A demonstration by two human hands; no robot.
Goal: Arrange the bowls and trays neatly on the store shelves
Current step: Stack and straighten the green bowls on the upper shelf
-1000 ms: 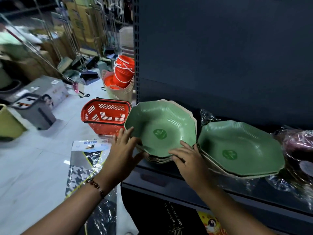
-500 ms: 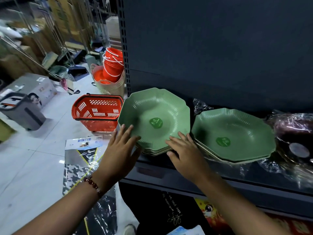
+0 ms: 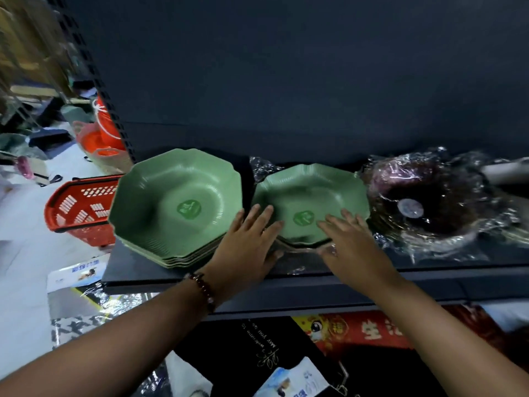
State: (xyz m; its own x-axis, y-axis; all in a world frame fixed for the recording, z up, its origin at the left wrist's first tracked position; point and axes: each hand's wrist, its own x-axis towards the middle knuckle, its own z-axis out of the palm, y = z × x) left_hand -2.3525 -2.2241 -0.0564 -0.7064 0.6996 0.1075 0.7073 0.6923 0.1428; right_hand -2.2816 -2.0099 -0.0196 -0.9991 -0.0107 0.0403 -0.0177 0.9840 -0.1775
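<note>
Two stacks of green octagonal bowls sit on a dark shelf. The left stack stands at the shelf's left end. The right stack rests on crinkled clear wrap. My left hand lies flat, fingers spread, on the front left rim of the right stack. Over that stack's front right rim rests my right hand, likewise flat with fingers apart. Neither hand is closed around anything.
A dark purple bowl bundle in clear plastic wrap lies to the right on the shelf. A red shopping basket and orange buckets stand on the floor at left. Packaged goods lie below the shelf.
Both hands have left the left stack and moved right onto the second green stack. The view has shifted closer to the shelf and to the right.
</note>
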